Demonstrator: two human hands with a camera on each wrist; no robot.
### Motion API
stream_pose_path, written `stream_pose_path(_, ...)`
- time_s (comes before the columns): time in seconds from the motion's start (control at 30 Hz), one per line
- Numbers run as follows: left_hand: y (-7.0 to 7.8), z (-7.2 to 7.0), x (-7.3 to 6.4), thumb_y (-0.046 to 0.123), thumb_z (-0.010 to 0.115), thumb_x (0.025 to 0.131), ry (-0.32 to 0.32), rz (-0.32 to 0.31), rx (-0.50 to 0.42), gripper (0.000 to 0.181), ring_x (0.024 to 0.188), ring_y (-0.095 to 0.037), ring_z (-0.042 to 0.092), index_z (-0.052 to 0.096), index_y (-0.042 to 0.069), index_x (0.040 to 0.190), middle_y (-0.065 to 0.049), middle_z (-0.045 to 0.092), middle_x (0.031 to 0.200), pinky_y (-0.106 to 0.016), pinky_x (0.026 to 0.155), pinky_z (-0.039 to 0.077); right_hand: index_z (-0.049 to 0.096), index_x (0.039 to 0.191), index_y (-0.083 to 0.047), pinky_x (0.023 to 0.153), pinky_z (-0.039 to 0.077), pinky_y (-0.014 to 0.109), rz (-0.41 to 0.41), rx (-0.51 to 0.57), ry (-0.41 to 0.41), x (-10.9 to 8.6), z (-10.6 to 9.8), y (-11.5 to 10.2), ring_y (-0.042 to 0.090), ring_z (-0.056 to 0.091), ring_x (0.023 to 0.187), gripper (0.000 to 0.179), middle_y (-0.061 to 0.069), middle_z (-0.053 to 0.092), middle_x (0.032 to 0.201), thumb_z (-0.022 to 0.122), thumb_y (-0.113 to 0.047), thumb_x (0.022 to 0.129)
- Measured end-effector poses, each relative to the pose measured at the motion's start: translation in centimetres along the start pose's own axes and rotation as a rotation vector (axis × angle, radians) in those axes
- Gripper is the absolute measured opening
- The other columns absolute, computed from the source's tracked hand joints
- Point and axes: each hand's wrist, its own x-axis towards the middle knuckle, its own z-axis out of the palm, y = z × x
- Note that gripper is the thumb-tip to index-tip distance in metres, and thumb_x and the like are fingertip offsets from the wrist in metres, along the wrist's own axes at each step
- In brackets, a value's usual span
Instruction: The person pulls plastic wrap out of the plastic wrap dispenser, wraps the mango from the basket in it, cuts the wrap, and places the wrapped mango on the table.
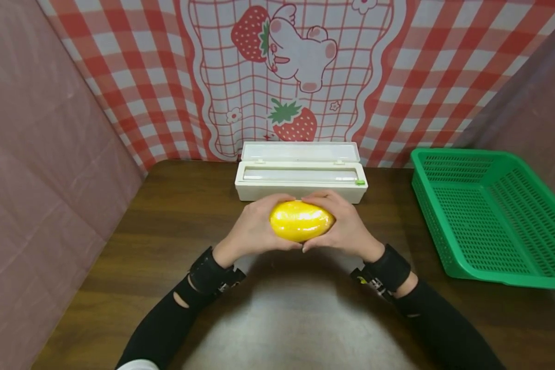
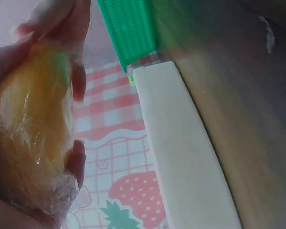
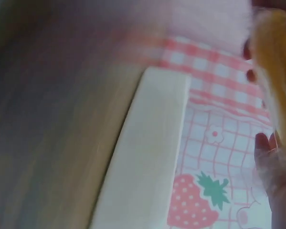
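Between both hands, above the table, is a smooth yellow oval fruit [image 1: 300, 221] in shiny cling film. My left hand [image 1: 255, 226] grips its left end, and my right hand [image 1: 349, 227] grips the right end. The fingertips of both hands come close together along its far and near sides. In the left wrist view, the film around the fruit [image 2: 35, 119] is creased and bunched toward the lower end. The right wrist view catches only part of the fruit [image 3: 279, 71]. Just beyond the hands stands a white cling film dispenser [image 1: 300, 191] with its lid raised and a green slider at the right.
A green plastic basket [image 1: 448, 226] with slotted sides stands on the right of the brown wooden table [image 1: 134, 236]. Behind the table hangs a red-checked cloth [image 1: 157, 92] with strawberry prints. A pink cloth [image 1: 41, 169] hangs along the left side.
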Motion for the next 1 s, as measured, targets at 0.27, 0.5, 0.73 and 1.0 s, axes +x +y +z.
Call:
stream_pose_path(0.27, 1.1, -0.1, 0.6, 0.050, 0.079, 0.057, 0.108, 0.062, 0.043, 0.077, 0.095, -0.004, 0.047, 0.051, 0.017, 0.121, 0.009, 0.056, 0.113, -0.023, 0.077, 0.043, 0.048, 0.119, 0.006, 0.081, 0.046, 0.031, 0.229, 0.726, 0.208, 0.0, 0.6, 0.5, 0.028, 0.046, 0.101, 0.042, 0.020, 0.046, 0.119, 0.062, -0.015, 0.086)
stream_pose_path(0.5, 1.6, 0.6, 1.1, 0.046, 0.080, 0.056, 0.154, 0.121, 0.106, 0.076, 0.100, -0.008, 0.047, 0.051, 0.015, 0.119, 0.005, 0.056, 0.114, -0.025, 0.083, 0.041, 0.051, 0.098, -0.006, 0.091, 0.040, 0.039, 0.533, 1.104, 0.557, 1.0, 1.8, 0.2, 0.026, 0.051, 0.099, 0.031, 0.010, 0.054, 0.105, 0.037, -0.034, 0.099)
stream_pose_path(0.73, 1.8, 0.7, 1.2, 0.052, 0.077, 0.060, 0.167, 0.152, 0.115, 0.075, 0.102, -0.009, 0.048, 0.052, 0.013, 0.119, 0.004, 0.057, 0.116, -0.024, 0.086, 0.040, 0.048, 0.095, -0.010, 0.098, 0.034, 0.039, 0.702, 1.377, 0.690, 1.8, 2.0, 0.3, 0.022, 0.051, 0.096, 0.027, 0.004, 0.054, 0.099, 0.055, -0.036, 0.091)
stream_pose_path(1.0, 1.2, 0.9, 1.9, 0.056, 0.079, 0.054, 0.134, 0.150, -0.025, 0.084, 0.102, -0.005, 0.046, 0.049, 0.016, 0.122, 0.009, 0.053, 0.117, -0.024, 0.084, 0.040, 0.048, 0.097, -0.009, 0.099, 0.032, 0.040, 0.655, 1.458, 0.682, 2.0, 1.5, 0.1, 0.022, 0.050, 0.099, 0.027, 0.006, 0.055, 0.100, 0.058, -0.033, 0.089)
